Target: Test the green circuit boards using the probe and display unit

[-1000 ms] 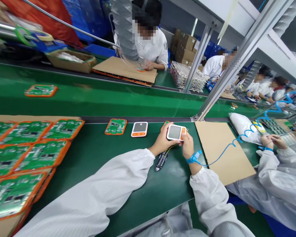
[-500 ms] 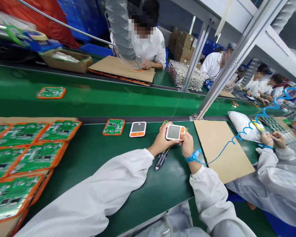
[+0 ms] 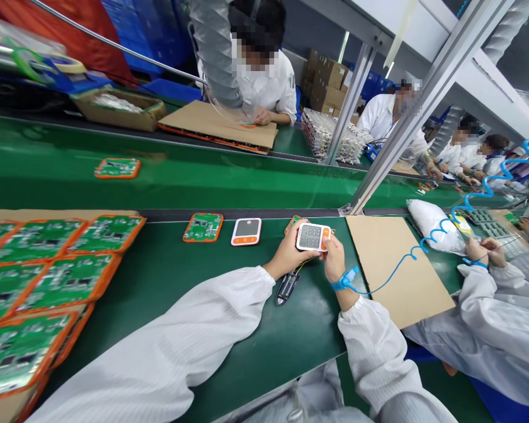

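Observation:
A white digital monitor [image 3: 311, 236] with orange buttons is held up between my hands, its screen showing grey digits. My left hand [image 3: 287, 254] grips it from the left side and below. On its right edge, my right hand [image 3: 335, 258] is closed with the thumb at the orange buttons. A black battery holder [image 3: 287, 288] with thin yellow wires lies on the bench just below. Partly hidden behind my left fingers is a green circuit board [image 3: 293, 224]. To the left lie another monitor [image 3: 246, 231], face up, and an orange-edged circuit board [image 3: 203, 227].
Stacked orange-framed circuit boards [image 3: 66, 276] fill the left side. Beyond the bench runs a green conveyor [image 3: 194, 182] carrying a circuit board [image 3: 117, 168]. Cardboard [image 3: 397, 264] lies at right, crossed by the blue coiled cord [image 3: 390, 276] from my wrist strap. Co-workers sit opposite and at right.
The held monitor's blank screen now shows digits. On the conveyor, the circuit board has shifted to the right. My hands have hardly moved.

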`<state>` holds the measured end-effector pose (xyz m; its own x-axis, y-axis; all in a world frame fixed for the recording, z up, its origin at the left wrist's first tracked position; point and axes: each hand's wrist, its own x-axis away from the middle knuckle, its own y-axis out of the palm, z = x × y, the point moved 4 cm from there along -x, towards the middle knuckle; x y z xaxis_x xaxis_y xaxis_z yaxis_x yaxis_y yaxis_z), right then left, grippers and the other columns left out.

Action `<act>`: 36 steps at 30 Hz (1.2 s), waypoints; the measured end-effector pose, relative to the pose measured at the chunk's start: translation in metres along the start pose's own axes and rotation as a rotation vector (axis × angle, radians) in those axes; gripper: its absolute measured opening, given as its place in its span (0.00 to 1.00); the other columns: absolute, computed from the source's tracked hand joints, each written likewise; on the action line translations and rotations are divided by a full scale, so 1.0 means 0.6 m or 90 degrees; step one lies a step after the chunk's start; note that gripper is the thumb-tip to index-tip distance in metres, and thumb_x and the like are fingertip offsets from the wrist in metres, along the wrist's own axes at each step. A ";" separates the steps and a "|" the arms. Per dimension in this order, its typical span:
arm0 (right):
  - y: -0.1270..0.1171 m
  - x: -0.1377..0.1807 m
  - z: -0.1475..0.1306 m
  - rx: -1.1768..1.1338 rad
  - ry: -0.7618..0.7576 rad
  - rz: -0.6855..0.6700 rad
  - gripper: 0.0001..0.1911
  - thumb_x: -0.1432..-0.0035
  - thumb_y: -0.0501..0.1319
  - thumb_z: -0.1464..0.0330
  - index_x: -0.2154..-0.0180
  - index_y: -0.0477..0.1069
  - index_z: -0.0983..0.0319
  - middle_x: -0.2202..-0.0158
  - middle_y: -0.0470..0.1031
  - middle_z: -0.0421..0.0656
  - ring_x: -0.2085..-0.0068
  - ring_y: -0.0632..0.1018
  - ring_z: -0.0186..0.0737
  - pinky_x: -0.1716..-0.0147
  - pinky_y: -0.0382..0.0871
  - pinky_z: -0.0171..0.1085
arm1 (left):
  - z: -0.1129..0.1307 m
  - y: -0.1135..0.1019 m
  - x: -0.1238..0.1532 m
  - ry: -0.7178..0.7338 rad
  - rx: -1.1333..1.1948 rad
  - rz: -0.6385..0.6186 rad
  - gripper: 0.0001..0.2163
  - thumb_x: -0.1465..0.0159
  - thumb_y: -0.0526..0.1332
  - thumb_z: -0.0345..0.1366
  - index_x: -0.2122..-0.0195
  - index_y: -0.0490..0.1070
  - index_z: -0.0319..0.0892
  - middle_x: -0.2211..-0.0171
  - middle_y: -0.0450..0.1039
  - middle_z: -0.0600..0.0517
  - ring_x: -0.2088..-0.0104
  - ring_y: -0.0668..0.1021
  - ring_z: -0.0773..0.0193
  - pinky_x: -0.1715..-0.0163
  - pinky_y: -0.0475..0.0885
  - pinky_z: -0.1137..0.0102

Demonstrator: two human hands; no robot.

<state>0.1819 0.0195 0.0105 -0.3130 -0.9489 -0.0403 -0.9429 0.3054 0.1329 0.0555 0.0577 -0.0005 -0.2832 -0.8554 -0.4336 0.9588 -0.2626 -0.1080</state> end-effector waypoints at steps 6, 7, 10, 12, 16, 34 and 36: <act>0.002 0.002 -0.004 0.000 -0.008 -0.005 0.18 0.51 0.56 0.56 0.65 0.72 0.63 0.80 0.64 0.36 0.81 0.60 0.29 0.84 0.53 0.30 | -0.001 0.000 0.000 0.004 -0.008 0.008 0.40 0.53 0.72 0.46 0.42 0.55 0.43 0.47 0.66 0.41 0.48 0.72 0.51 0.48 0.67 0.58; 0.002 0.003 -0.004 0.002 -0.007 -0.005 0.18 0.51 0.56 0.56 0.65 0.72 0.62 0.80 0.64 0.36 0.81 0.61 0.29 0.84 0.53 0.30 | -0.001 0.000 0.000 0.002 -0.009 0.008 0.41 0.54 0.72 0.46 0.42 0.55 0.43 0.47 0.66 0.41 0.47 0.72 0.51 0.48 0.67 0.58; 0.002 0.002 -0.003 0.002 -0.003 -0.005 0.19 0.52 0.57 0.56 0.65 0.72 0.62 0.79 0.65 0.37 0.81 0.61 0.29 0.84 0.53 0.30 | -0.001 0.000 0.000 -0.003 -0.007 0.005 0.41 0.54 0.72 0.46 0.42 0.54 0.44 0.46 0.65 0.41 0.47 0.72 0.51 0.47 0.67 0.58; 0.001 0.001 -0.001 0.003 -0.001 -0.004 0.19 0.52 0.57 0.56 0.64 0.72 0.63 0.79 0.66 0.37 0.81 0.61 0.29 0.84 0.53 0.30 | -0.001 0.000 0.000 -0.004 -0.003 0.003 0.40 0.54 0.72 0.47 0.42 0.54 0.44 0.46 0.65 0.41 0.47 0.72 0.51 0.47 0.67 0.57; 0.001 0.001 0.000 0.000 -0.002 -0.007 0.18 0.52 0.56 0.56 0.65 0.72 0.63 0.80 0.65 0.36 0.81 0.61 0.29 0.84 0.53 0.30 | 0.002 0.000 0.000 -0.001 0.003 0.000 0.39 0.53 0.71 0.46 0.43 0.55 0.44 0.47 0.66 0.42 0.48 0.73 0.52 0.48 0.67 0.58; -0.028 -0.001 -0.033 0.277 -0.273 0.048 0.19 0.39 0.50 0.57 0.69 0.71 0.63 0.70 0.71 0.43 0.67 0.70 0.36 0.64 0.64 0.35 | 0.004 0.000 -0.001 -0.024 0.049 -0.002 0.39 0.54 0.71 0.45 0.43 0.55 0.43 0.45 0.64 0.41 0.47 0.71 0.52 0.46 0.66 0.58; -0.038 -0.003 -0.038 0.291 -0.303 0.082 0.19 0.38 0.50 0.57 0.66 0.71 0.63 0.66 0.72 0.44 0.64 0.71 0.37 0.62 0.65 0.36 | 0.003 -0.002 -0.001 -0.031 0.056 0.011 0.39 0.54 0.72 0.44 0.43 0.55 0.43 0.44 0.63 0.41 0.46 0.70 0.51 0.45 0.65 0.58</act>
<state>0.2066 0.0123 0.0301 -0.3430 -0.7962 -0.4985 -0.8157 0.5156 -0.2622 0.0547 0.0578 0.0016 -0.2689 -0.8807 -0.3901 0.9587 -0.2836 -0.0205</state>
